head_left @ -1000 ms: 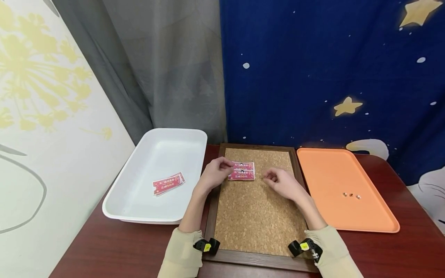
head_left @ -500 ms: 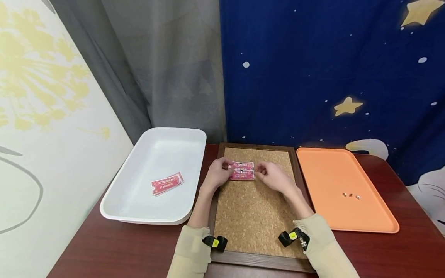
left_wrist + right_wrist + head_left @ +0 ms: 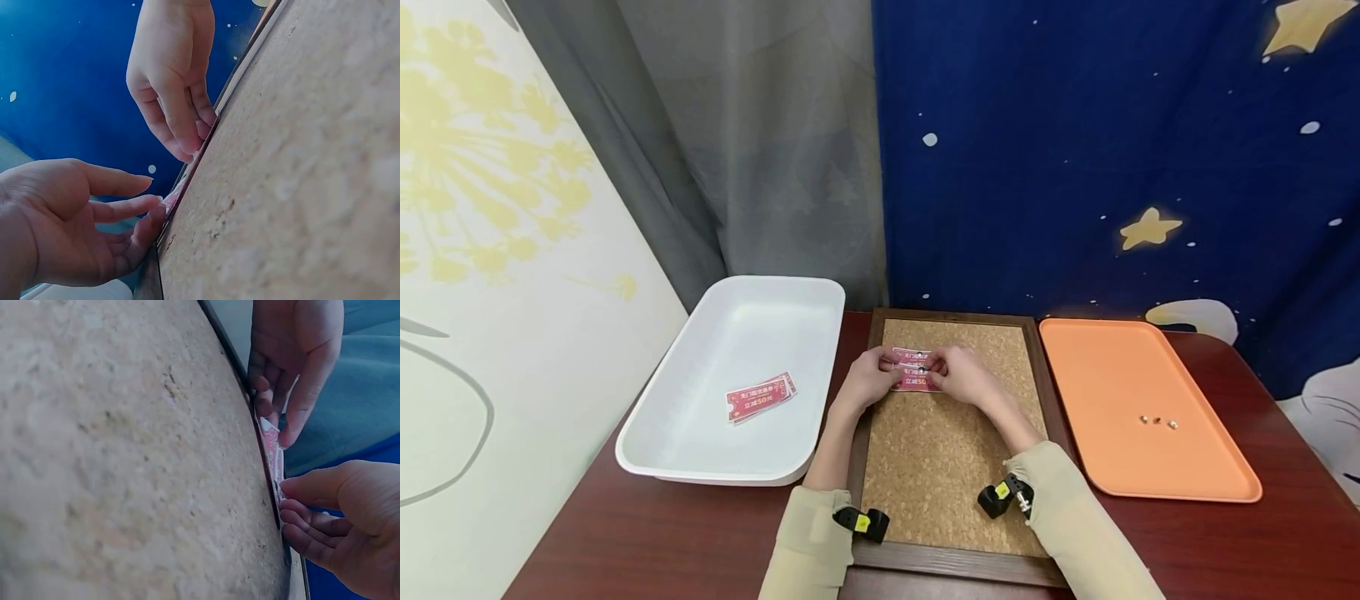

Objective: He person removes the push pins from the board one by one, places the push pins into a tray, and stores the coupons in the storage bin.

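cork board – lies framed on the table, nearest the person | left hand – fingertips pinch the left end of the red coupons | right hand – curled fingers press their right end | coupons – on the board's far part | white tray, orange tray – flank it

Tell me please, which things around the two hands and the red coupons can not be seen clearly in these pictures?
- Coupons on cork board: head view, right hand and left hand cover both ends.
- Any pin under the fingers: hidden in every view.
- Small items on orange tray: head view, too small to identify.
- Coupon print: too small to read fully.
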Motion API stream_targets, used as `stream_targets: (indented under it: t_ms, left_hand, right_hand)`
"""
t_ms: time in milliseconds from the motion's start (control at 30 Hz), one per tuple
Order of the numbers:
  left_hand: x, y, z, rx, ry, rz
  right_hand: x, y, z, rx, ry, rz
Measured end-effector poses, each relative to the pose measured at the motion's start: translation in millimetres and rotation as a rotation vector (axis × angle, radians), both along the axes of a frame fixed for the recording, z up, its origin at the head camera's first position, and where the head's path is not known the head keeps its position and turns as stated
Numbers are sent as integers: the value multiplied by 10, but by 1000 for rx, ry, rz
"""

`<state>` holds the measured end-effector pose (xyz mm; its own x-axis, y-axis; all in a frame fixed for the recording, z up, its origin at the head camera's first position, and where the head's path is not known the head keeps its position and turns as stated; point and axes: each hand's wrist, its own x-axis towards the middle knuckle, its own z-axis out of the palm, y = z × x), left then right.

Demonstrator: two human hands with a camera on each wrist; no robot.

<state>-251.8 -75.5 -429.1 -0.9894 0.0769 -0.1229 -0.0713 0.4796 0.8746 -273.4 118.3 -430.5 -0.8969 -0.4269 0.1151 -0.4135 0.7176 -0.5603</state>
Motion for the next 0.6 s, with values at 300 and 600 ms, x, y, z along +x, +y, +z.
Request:
stream_targets:
  t_ms: [300,600]
  left_hand:
    - [-5,-10,-6,13,-7,-10]
    - [-1,-22,-1,39,-16,-19]
  right_hand:
    - [-50,-51,2,13,-48,-39]
    - [-86,-79,2,-2,-84,-67]
